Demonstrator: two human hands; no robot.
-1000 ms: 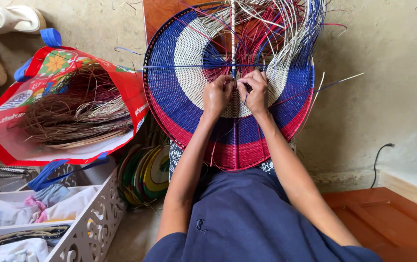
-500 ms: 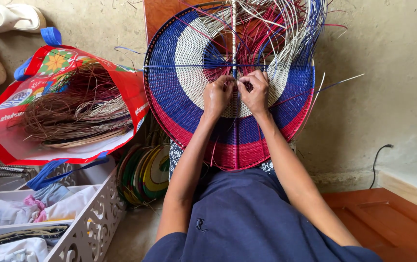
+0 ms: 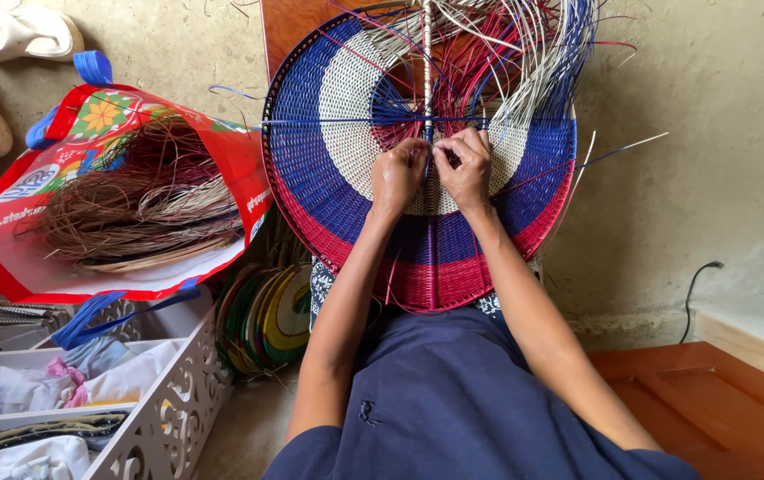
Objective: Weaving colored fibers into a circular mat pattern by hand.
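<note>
Lap: dark blue cloth garment (image 3: 453, 400) right at the bottom, both forearms reaching up from it.
Weave: big round woven disc in blue, red and cream bands (image 3: 328, 151), propped upright past the knees, so it sits directly under both hands.
Texture: tight ribbed wicker rings, pretty neat; the loose blue, red and cream strands (image 3: 524, 62) fan out messy at the top.
Left hand (image 3: 398, 176): fingers curled shut, pinching strands by the centre spoke.
Right hand (image 3: 465, 169): same deal, curled closed on strands, nearly touching the left.
Left side: white cut-out plastic crate (image 3: 168, 400) with folded cloth, then a red printed tote bag (image 3: 231, 160) stuffed with brownish fibre.
Back: rough concrete wall (image 3: 711, 133).
</note>
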